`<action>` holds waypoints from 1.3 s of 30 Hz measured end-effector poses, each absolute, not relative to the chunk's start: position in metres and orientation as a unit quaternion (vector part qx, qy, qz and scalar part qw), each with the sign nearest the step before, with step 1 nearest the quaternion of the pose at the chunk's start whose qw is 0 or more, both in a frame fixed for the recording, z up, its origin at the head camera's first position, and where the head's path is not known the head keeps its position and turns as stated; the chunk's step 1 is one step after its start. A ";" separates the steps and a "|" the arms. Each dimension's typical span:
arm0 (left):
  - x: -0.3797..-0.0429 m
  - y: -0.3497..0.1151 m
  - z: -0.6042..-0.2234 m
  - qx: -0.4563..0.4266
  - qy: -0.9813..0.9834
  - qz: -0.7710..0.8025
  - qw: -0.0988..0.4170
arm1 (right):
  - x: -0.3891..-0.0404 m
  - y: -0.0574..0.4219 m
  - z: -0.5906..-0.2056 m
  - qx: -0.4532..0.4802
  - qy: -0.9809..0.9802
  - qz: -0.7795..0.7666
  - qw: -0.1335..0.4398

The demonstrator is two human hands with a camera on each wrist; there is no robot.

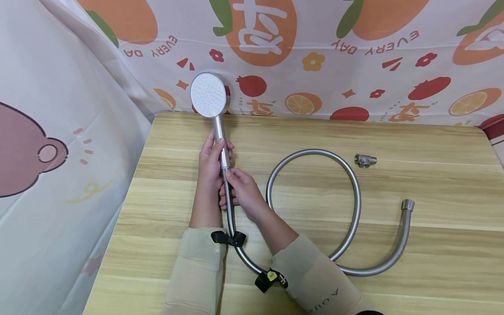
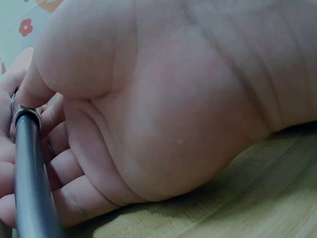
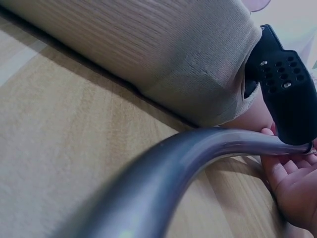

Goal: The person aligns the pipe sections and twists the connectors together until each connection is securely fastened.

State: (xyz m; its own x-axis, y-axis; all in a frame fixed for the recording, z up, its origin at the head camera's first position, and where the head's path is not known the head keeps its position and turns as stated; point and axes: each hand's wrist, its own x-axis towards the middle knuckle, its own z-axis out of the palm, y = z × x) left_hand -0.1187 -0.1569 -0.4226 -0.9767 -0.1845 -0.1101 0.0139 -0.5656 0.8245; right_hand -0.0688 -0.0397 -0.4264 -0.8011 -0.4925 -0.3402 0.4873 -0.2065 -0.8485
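A shower head (image 1: 208, 95) with a round white face and silver handle stands out beyond the table's far left edge, face up. My left hand (image 1: 210, 164) grips its handle, thumb on top. Just below, my right hand (image 1: 245, 191) pinches the end of the grey shower hose (image 1: 230, 210) where it meets the handle. In the left wrist view, the hose (image 2: 30, 178) runs up to a metal collar beside the left palm (image 2: 163, 114). The right wrist view shows the hose (image 3: 163, 168) curving towards the fingers.
The hose loops across the wooden table (image 1: 445, 249) and ends in a metal nut (image 1: 407, 204) at the right. A small metal tee fitting (image 1: 365, 160) lies behind it. A fruit-printed cloth (image 1: 275, 87) hangs along the back, and a pale curtain (image 1: 78, 240) at the left.
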 end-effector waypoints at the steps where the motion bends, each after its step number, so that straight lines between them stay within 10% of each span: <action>1: -0.119 -0.157 -0.423 0.092 -0.462 -0.880 0.056 | -0.069 -0.039 -0.426 -0.003 0.545 -0.776 0.317; 39: -0.120 -0.157 -0.424 0.093 -0.477 -0.872 0.063 | -0.068 -0.043 -0.431 -0.003 0.544 -0.781 0.306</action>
State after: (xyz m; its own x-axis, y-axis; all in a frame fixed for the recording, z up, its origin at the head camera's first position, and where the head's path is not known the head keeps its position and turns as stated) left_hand -0.1200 -0.1573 -0.4245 -0.9746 -0.1993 -0.1025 0.0212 -0.5374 0.8431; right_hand -0.0684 -0.0429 -0.4310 -0.8122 -0.4817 -0.3291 0.4754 -0.2194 -0.8520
